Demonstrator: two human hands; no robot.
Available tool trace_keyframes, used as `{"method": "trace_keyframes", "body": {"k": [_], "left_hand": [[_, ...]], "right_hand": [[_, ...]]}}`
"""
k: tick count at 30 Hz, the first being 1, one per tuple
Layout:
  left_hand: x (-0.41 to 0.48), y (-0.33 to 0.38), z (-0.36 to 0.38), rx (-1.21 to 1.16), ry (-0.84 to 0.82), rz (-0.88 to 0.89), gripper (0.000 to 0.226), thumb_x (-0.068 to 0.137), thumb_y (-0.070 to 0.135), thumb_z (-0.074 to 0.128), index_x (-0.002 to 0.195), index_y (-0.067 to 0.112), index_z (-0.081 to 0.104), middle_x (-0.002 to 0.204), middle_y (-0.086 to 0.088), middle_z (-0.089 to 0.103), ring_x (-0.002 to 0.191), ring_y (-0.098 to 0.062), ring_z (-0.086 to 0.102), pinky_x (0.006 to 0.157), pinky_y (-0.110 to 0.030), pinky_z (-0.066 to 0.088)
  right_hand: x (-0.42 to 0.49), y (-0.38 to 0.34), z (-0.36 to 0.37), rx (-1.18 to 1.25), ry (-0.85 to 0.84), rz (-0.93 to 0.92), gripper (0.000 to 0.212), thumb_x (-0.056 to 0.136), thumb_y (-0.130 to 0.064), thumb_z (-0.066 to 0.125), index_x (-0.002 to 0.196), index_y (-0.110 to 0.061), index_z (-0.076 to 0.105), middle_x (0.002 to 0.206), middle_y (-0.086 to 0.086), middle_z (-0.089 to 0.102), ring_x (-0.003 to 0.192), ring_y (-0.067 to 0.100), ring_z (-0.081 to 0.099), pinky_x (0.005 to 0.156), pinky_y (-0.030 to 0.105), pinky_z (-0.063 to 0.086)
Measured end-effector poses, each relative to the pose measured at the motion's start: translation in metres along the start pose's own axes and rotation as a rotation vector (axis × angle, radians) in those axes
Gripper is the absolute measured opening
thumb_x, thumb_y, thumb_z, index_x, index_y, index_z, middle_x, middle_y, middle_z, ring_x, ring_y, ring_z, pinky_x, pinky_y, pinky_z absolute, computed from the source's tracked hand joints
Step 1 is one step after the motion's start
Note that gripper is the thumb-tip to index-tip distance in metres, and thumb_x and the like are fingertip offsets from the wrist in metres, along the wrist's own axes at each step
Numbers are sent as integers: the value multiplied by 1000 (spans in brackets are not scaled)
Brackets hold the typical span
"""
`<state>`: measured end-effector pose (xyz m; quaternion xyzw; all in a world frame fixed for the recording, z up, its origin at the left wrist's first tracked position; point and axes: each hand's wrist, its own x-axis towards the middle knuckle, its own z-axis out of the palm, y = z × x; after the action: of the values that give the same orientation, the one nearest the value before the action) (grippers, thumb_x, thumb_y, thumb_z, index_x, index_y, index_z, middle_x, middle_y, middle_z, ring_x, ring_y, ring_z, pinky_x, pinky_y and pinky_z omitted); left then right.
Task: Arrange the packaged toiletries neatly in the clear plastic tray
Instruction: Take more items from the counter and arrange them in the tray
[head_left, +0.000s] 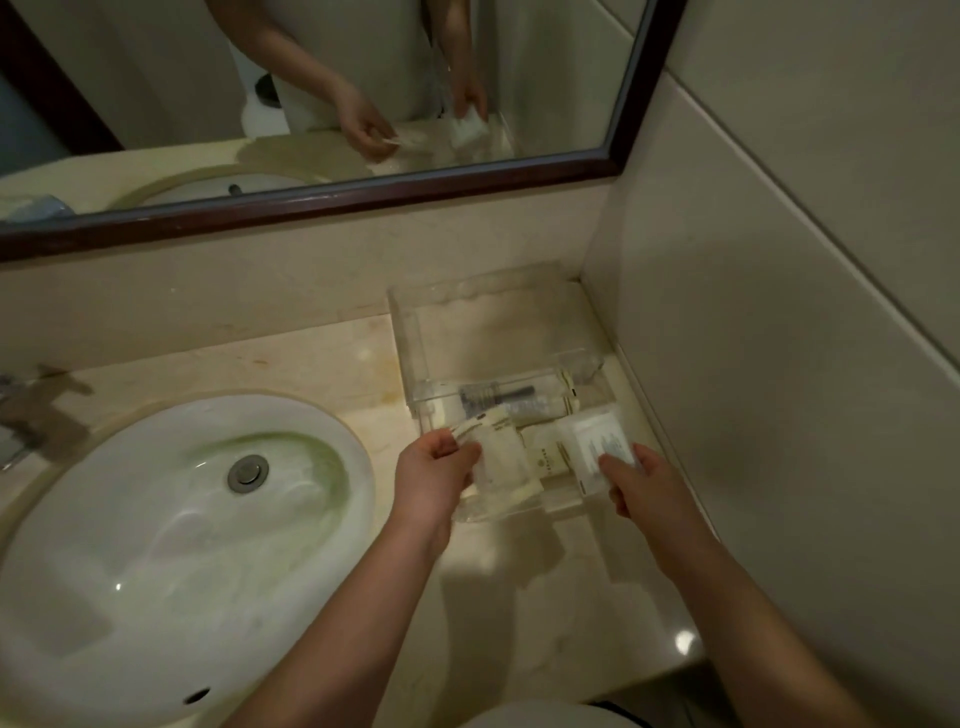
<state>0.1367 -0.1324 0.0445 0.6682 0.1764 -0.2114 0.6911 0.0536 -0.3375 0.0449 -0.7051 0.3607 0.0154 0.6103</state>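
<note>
A clear plastic tray (422, 400) stands on the counter in the right corner, with a clear raised shelf (498, 332) behind it. Long packets holding dark items (511, 399) lie across the tray's back. My left hand (434, 470) pinches a cream paper packet (501, 457) at the tray's front left. My right hand (641, 483) holds a white square packet (597, 447) at the front right. Between them lies a flat cream packet with a small logo (545, 465).
A white oval sink (156, 519) with a metal drain fills the left of the beige stone counter (519, 597). A faucet (21, 410) sits at the far left. A dark-framed mirror (363, 192) runs along the back; a tiled wall (779, 364) closes the right side.
</note>
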Motion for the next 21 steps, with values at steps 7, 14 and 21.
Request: {"method": "trace_keyframes", "body": {"k": [7, 14, 21], "left_hand": [[16, 7, 33, 356, -80, 1, 22, 99, 22, 45, 107, 5, 55, 82, -8, 48, 71, -17, 42, 64, -29, 38], [13, 11, 30, 251, -275, -264, 24, 87, 22, 71, 108, 14, 63, 100, -4, 69, 71, -15, 64, 57, -26, 49], [21, 15, 15, 44, -421, -404, 35, 83, -14, 60, 116, 0, 63, 108, -18, 70, 92, -28, 68, 83, -39, 55]], "right_hand": [[7, 10, -15, 51, 34, 29, 9, 90, -18, 62, 89, -14, 70, 61, -1, 55, 52, 11, 48, 57, 32, 40], [7, 21, -21, 57, 56, 84, 9, 90, -17, 62, 92, -14, 70, 60, -3, 58, 52, 11, 50, 56, 31, 41], [11, 20, -23, 79, 55, 119, 9, 92, -16, 61, 96, -16, 69, 67, -4, 61, 54, 7, 54, 56, 26, 42]]}}
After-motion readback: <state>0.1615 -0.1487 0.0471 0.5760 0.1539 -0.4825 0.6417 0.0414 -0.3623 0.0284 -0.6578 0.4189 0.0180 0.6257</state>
